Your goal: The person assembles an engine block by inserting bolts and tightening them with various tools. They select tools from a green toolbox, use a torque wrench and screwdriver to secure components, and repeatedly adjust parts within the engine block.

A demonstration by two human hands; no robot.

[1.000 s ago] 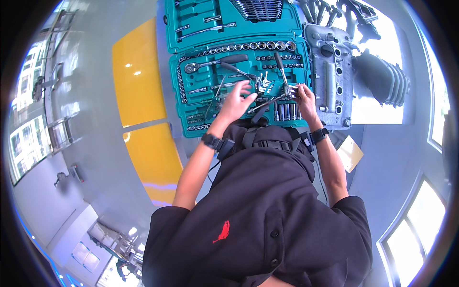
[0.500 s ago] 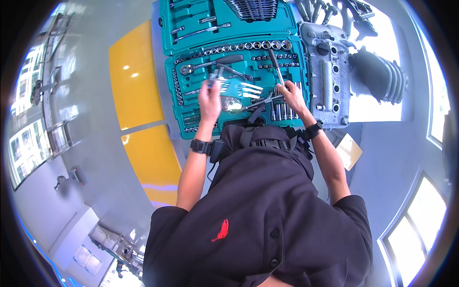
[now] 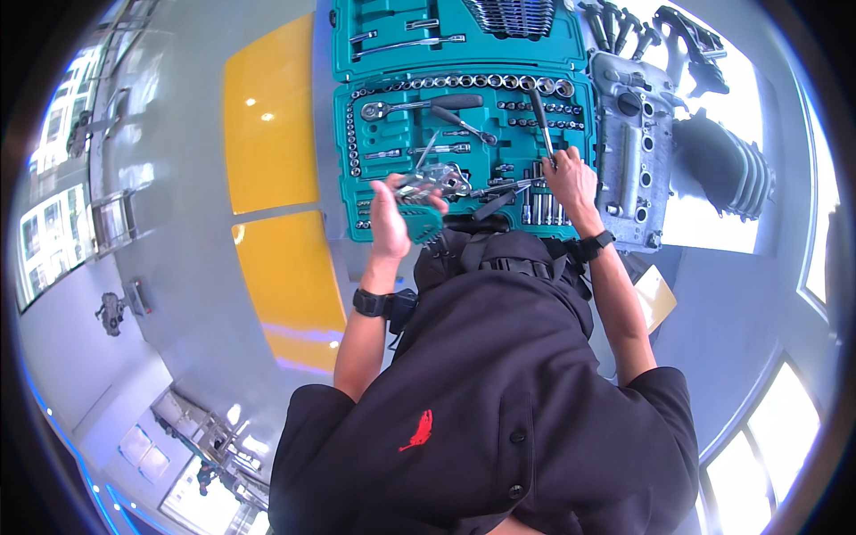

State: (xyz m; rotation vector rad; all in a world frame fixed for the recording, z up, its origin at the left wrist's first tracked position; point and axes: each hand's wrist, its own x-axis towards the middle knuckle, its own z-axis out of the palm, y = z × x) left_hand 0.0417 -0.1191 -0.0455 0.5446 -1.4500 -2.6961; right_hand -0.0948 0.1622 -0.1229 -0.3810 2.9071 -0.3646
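Observation:
My left hand (image 3: 390, 221) is closed around a green holder with metal keys (image 3: 423, 223), which looks like a hex key set. It hangs over the near left part of the green tool case (image 3: 492, 67). Just beyond it lies a shiny metal piece (image 3: 455, 181), its kind unclear. My right hand (image 3: 573, 183) has its fingers pinched on the lower shaft of a black-handled driver (image 3: 538, 109) that slants over the case. Beneath that hand stand several long sockets (image 3: 546, 210). A ratchet (image 3: 419, 106) lies in the upper left of the tray.
In the case lid are several wrenches (image 3: 513, 18). Right of the case stands a grey engine cover (image 3: 631, 147), with a black ribbed duct (image 3: 727, 169) past it. Yellow panels (image 3: 272, 116) lie to the left.
My left hand has drawn the hex key set nearer to me, off the middle of the tray. My right hand keeps its place on the driver. The whole view has shifted slightly.

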